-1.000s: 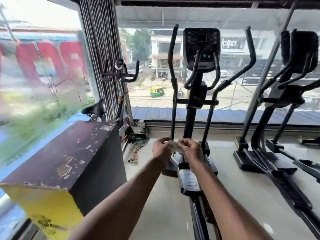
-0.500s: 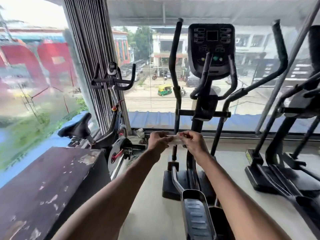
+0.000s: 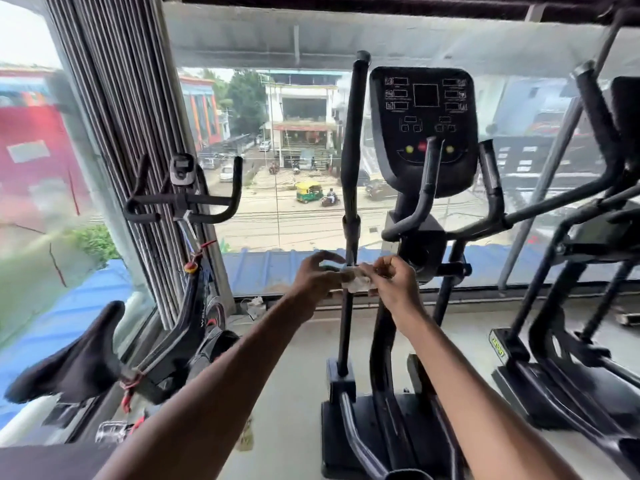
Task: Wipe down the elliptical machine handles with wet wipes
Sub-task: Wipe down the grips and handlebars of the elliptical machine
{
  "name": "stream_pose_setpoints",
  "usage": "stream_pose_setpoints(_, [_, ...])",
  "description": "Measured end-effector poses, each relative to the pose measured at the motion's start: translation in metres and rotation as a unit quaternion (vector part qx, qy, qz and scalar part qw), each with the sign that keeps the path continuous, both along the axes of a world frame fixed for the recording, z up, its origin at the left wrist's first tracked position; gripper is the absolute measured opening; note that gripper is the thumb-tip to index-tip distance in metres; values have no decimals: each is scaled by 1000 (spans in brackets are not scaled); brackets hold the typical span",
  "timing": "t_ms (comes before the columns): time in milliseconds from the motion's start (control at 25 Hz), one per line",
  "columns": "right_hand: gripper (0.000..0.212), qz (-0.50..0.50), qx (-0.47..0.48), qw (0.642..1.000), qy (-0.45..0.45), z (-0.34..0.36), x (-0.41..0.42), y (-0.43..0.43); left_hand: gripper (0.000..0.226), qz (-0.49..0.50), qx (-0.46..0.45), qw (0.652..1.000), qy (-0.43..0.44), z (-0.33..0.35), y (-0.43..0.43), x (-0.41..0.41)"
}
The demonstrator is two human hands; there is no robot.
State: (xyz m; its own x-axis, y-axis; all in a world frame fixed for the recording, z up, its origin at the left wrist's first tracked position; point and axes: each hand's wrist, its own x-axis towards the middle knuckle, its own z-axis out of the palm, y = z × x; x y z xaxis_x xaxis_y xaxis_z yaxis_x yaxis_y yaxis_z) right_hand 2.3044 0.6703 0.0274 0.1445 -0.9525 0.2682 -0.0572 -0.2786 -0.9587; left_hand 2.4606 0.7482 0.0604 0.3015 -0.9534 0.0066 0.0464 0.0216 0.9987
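Note:
A black elliptical machine [image 3: 408, 375] stands straight ahead. Its console [image 3: 424, 123] sits at head height. The tall left handle [image 3: 352, 143] rises beside the console. The right moving handle [image 3: 595, 109] slants up at the far right. Two short inner grips [image 3: 427, 178] curve below the console. Both hands meet in front of the left handle's lower bar. My left hand [image 3: 320, 273] and my right hand [image 3: 391, 282] pinch a small white wet wipe [image 3: 356, 280] between them.
A spin bike with a black saddle [image 3: 72, 362] and handlebars [image 3: 183, 199] stands at the left by the window blinds. A second elliptical [image 3: 581, 323] stands at the right. A dark box top [image 3: 41, 462] fills the lower left corner. Glass windows close off the front.
I have come closer to the elliptical, and the view has tilted up. Both hands, still holding the wipe, have risen in front of the left handle's bar.

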Motion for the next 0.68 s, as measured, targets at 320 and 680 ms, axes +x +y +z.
stream_pose_setpoints(320, [19,-31,-184,981,-60,92,45,-80,19,132,-184,967,-115,78,-114,21])
stream_pose_setpoints(680, [21,5,-327,940,-97,195,70,-192,26,116,-343,922,-137,177,-195,35])
